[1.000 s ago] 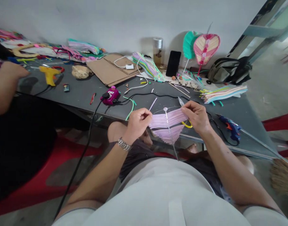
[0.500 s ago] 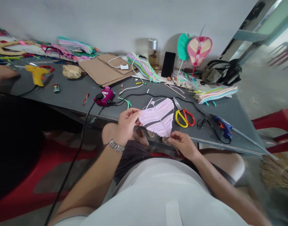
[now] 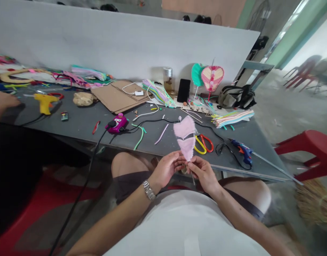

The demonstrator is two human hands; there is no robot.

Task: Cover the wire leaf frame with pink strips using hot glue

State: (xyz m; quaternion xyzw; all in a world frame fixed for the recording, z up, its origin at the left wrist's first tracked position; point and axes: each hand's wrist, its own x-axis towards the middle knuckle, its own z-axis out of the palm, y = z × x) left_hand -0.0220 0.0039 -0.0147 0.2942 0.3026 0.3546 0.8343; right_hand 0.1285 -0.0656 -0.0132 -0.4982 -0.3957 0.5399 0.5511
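A pale pink leaf shape made of fuzzy pipe cleaners stands upright over the table's front edge, its pointed base down. Dark gaps cross its middle, and a thin stem hangs below it. My left hand, with a metal watch on the wrist, has its fingers curled at the leaf's base. From the other side my right hand pinches the same base where the stem begins. Just behind the leaf lie scissors with one yellow and one red handle. A loose lilac pipe cleaner is on the table to the left.
A blue glue gun rests at right; a yellow one is near a co-worker's hand. Cords run from a magenta power adapter. Cardboard, a phone, pipe cleaner bundles and finished leaf fans line the back.
My left hand has moved from the leaf's left side down to its base, beside my right hand. The leaf has turned upright and looks narrower. A lilac pipe cleaner now shows on the table.
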